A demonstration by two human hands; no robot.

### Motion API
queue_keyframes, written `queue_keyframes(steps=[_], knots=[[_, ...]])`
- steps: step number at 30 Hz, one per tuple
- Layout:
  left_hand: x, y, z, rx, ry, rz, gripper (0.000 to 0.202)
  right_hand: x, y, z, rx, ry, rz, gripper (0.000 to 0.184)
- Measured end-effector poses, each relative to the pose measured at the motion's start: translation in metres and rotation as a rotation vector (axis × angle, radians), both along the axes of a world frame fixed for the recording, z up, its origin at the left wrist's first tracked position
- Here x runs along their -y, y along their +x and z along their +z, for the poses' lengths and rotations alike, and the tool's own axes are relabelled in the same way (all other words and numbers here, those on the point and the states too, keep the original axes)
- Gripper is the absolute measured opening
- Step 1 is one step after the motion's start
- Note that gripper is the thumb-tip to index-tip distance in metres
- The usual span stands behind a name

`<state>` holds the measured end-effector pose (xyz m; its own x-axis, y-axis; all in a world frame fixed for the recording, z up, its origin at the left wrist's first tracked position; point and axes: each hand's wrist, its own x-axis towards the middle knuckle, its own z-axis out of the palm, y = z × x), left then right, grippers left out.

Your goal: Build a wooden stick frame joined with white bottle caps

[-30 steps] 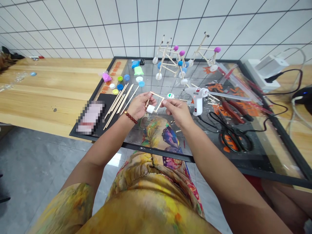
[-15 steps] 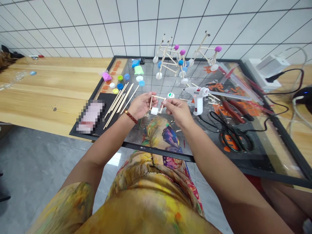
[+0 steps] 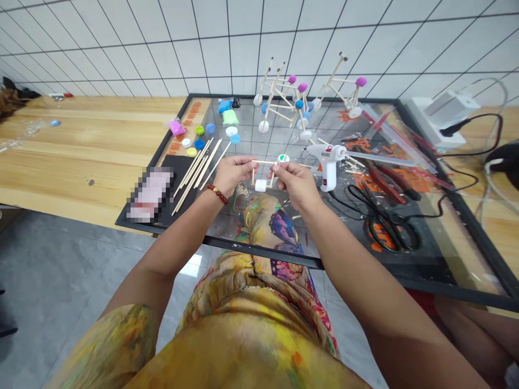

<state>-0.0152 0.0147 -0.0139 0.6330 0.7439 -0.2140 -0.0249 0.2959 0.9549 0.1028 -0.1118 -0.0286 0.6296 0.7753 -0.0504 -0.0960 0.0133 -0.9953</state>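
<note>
Over the black-edged glass bench (image 3: 221,229), the small rectangular frame of pale wooden sticks (image 3: 265,162) was being held by its upper corners, pinched narrowly between the fingers of the left hand (image 3: 233,174) and the right hand (image 3: 299,183). Its white cylinder (image 3: 260,186) was hung below the fingertips. The round green-and-white label (image 3: 283,158) couldn't be read. Both hands were angled inward, nearly level.

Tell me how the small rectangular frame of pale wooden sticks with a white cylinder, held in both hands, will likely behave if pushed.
The frame is probably light, since its sticks are thin. It looks stiff yet fragile, with slender sticks meeting near their ends. Its rounded white cylinder may roll along a surface.
</note>
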Motion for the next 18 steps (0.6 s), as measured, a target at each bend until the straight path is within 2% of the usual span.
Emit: queue_keyframes(steps=[4, 11, 18], knots=[[-0.002, -0.003, 0.004, -0.024, -0.026, -0.057, 0.006, -0.001, -0.002, 0.004, -0.064, -0.016, -0.046, 0.017], [-0.01, -0.007, 0.007, -0.015, -0.145, -0.195, 0.005, -0.001, -0.002, 0.009, -0.184, -0.015, -0.078, 0.019], [-0.017, -0.006, 0.006, -0.053, -0.151, -0.209, 0.008, 0.0, 0.002, 0.003, -0.158, 0.01, -0.061, 0.012]])
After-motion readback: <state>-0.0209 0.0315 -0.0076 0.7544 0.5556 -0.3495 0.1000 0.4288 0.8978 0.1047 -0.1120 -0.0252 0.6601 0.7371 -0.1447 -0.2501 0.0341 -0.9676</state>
